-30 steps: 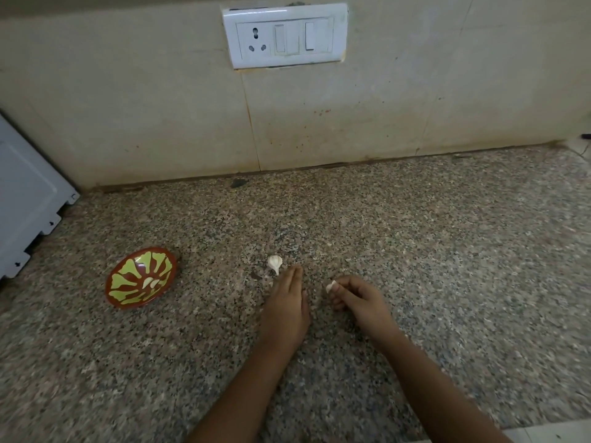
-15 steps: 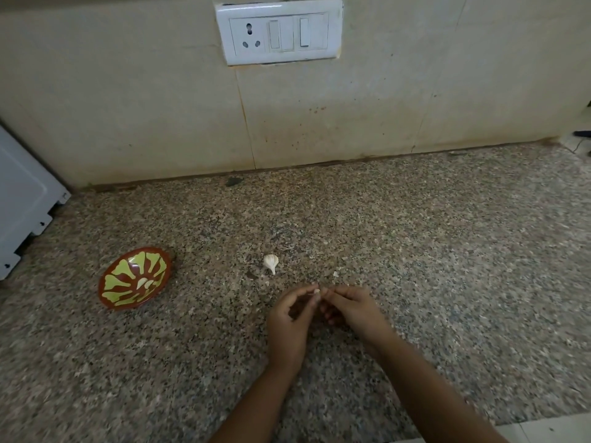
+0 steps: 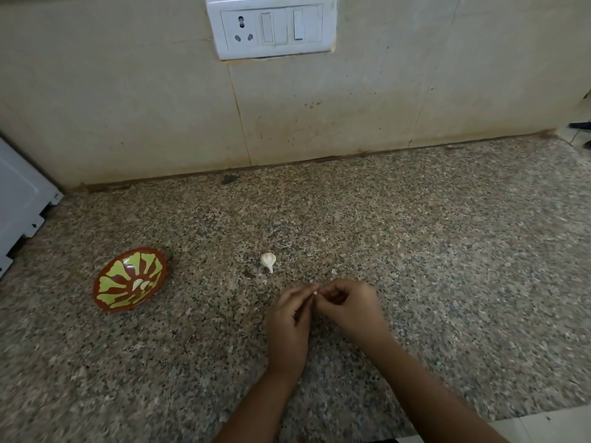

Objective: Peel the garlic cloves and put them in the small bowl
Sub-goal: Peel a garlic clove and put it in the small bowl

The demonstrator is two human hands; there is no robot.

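A small red bowl with a green leaf pattern sits on the granite counter at the left, tilted, with peeled garlic cloves inside. An unpeeled garlic piece lies on the counter between the bowl and my hands. My left hand and my right hand meet fingertip to fingertip just below it, both pinching one small garlic clove, of which only a white tip shows.
The speckled granite counter runs back to a tiled wall with a white switch-and-socket plate. A white appliance stands at the left edge. A small peel scrap lies above my right hand. The counter's front edge is at lower right.
My left hand left the counter beside the garlic piece and came to my right hand. Both now pinch the clove that the right hand held alone.
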